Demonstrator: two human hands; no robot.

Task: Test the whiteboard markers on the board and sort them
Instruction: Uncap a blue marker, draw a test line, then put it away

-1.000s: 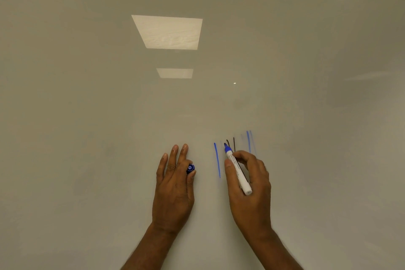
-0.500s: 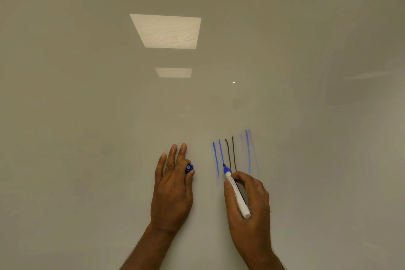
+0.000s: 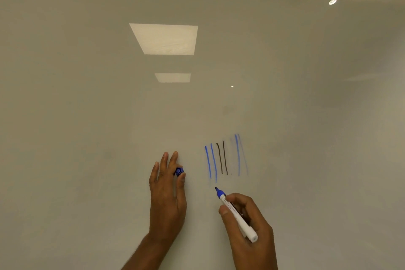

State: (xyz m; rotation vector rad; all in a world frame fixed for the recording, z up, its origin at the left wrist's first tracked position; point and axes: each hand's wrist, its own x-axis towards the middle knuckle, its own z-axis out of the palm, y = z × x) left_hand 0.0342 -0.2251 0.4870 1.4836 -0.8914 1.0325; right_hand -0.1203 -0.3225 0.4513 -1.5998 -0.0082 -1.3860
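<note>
No words or numbers can be read here. The marker (image 3: 245, 226) has a row of tiny dark print (image 3: 232, 208) along its white side, but it is too small and blurry to make out. The blue cap (image 3: 179, 171) shows no sign that can be read. The board (image 3: 87, 116) has only straight lines (image 3: 224, 158) on it, some blue and some black. They are not letters or numbers.
</note>
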